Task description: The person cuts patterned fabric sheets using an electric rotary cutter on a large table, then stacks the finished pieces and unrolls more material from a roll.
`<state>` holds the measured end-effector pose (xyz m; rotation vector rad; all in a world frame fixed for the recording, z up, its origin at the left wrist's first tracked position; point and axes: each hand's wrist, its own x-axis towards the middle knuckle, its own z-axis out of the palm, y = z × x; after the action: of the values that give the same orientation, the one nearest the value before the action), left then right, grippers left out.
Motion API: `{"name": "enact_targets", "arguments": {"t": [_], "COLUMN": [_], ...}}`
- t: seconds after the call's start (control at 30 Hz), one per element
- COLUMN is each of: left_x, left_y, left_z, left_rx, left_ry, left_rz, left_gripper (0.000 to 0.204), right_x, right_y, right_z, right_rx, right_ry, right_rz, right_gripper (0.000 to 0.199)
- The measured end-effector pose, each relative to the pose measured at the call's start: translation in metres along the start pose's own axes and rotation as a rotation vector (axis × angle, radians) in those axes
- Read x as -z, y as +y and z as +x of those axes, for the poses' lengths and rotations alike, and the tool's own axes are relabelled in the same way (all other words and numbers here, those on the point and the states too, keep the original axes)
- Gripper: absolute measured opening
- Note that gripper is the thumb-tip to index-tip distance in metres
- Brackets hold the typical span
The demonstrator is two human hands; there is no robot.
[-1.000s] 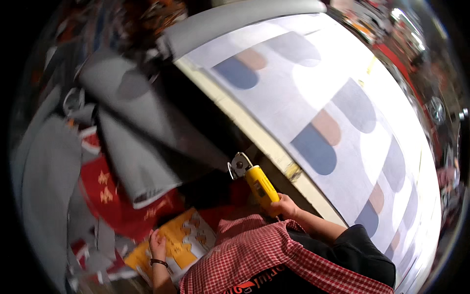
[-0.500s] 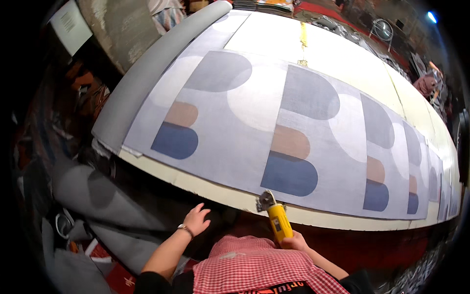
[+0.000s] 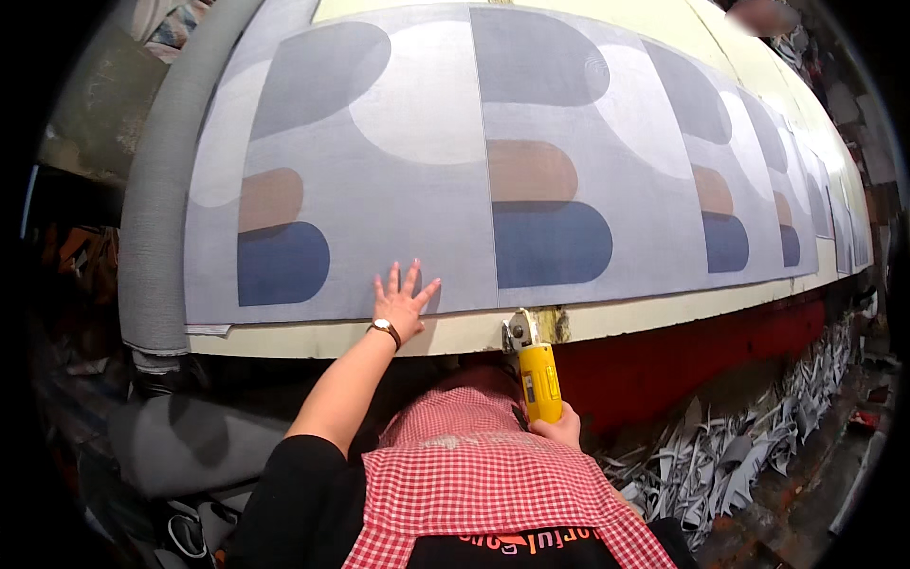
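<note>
Gripping yellow cutter (image 3: 536,376) in right hand (image 3: 559,428), blade at printed fabric (image 3: 493,171) edge, left hand (image 3: 402,303) spread flat on it.

No packages, labels, signs, screens.

I see yellow handheld cutter (image 3: 537,375) upright at tabletop (image 3: 664,318) edge, blade end up, at near hem of flat grey patterned fabric (image 3: 427,180).
</note>
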<state>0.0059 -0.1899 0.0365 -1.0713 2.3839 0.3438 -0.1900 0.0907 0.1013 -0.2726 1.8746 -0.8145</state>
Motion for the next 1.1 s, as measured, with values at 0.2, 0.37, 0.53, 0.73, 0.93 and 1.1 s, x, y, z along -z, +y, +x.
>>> {"name": "enact_targets", "arguments": {"t": [0.2,0.37,0.53,0.73,0.93,1.1], "left_x": [0.002,0.003,0.006,0.005,0.008,0.024], "left_y": [-0.001,-0.001,-0.004,-0.007,-0.035,-0.075], "left_z": [-0.001,-0.005,-0.005,-0.006,0.017,0.069], "left_rx": [-0.083,-0.097,-0.106,-0.121,-0.044,0.165], "left_ry": [-0.017,-0.045,-0.042,0.007,0.219,0.284], "left_rz": [0.049,0.027,0.006,-0.028,-0.195,-0.255], "left_gripper": [0.063,0.057,0.055,0.055,0.058,0.057], "right_x": [-0.023,-0.034,-0.052,-0.067,-0.077,-0.085], "right_y": [-0.001,-0.002,-0.001,-0.010,-0.040,-0.059], "right_z": [-0.007,-0.006,0.005,0.029,0.059,0.091], "right_rx": [0.108,0.106,0.111,0.166,0.221,0.275], "right_ry": [0.171,0.143,0.209,0.233,0.245,0.248], "right_rz": [-0.139,-0.138,-0.146,-0.074,-0.065,-0.069], "right_gripper": [0.046,0.047,0.047,0.045,0.043,0.040]}}
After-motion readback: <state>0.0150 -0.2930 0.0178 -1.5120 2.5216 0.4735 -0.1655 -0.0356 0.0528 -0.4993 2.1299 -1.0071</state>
